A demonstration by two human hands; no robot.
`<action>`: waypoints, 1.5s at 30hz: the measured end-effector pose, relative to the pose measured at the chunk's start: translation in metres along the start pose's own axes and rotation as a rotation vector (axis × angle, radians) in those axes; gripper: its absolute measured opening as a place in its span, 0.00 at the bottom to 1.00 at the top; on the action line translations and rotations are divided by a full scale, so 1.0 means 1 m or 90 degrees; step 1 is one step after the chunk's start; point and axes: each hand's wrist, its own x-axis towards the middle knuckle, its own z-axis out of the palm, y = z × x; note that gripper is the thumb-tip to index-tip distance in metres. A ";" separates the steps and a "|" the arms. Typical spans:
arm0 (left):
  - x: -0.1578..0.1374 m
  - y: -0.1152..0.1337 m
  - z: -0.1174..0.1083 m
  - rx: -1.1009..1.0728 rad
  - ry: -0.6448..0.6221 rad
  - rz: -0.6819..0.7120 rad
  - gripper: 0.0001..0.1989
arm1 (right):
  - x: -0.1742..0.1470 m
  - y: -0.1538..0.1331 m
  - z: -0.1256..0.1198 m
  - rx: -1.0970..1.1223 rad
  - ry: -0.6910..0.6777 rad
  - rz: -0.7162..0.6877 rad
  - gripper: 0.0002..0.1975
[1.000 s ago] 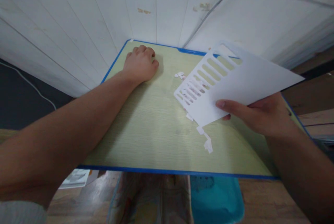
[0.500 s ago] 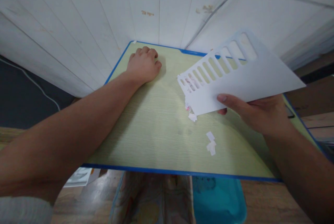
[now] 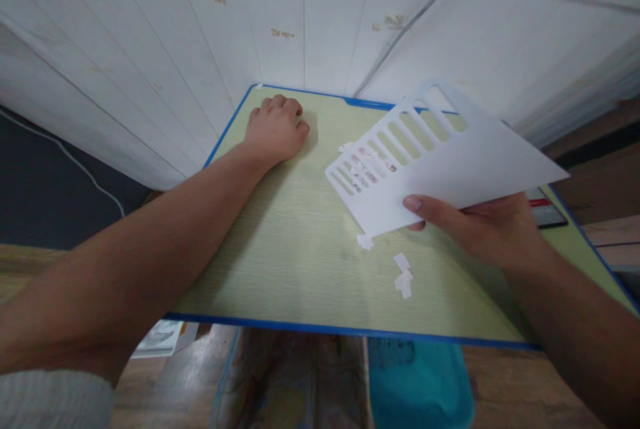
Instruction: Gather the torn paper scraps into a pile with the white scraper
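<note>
Currently, a white slotted card is clamped in the right hand: the thumb is pressed on its upper face, and the fingers are tucked beneath. The card is slanted over the right half of a pale table, with its small-slotted end pointed toward the middle. Through the small slots, printed paper bits are seen; a white scrap is noted at the card's near corner, and a small cluster of scraps is found apart from it, nearer the front edge. Whether the card's underside is in contact with the table cannot be told. The left hand is placed by the far left corner, its fingers curled close together; whether anything is held under it cannot be seen.

In judgement, the card's leading edge is best laid flush and evenly, since bits could be lost through the slots or under a raised corner. Slow, short strokes are advised, as light scraps may be scattered by a quick one. Firm thumb pressure should be applied without bending the sheet. Clearance should be left around the flat dark-edged object beside the right hand.
</note>
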 end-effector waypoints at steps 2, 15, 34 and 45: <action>-0.001 0.001 -0.001 0.018 -0.010 -0.007 0.23 | 0.000 -0.001 0.001 0.008 0.013 -0.001 0.17; -0.003 0.007 -0.008 0.032 -0.054 -0.018 0.27 | -0.005 0.001 -0.003 0.012 0.042 0.002 0.15; -0.005 0.010 -0.011 0.039 -0.060 -0.028 0.22 | -0.005 -0.010 -0.016 0.113 -0.133 0.044 0.10; -0.003 0.010 -0.010 0.036 -0.050 -0.023 0.22 | 0.003 -0.006 -0.018 0.153 -0.184 0.074 0.12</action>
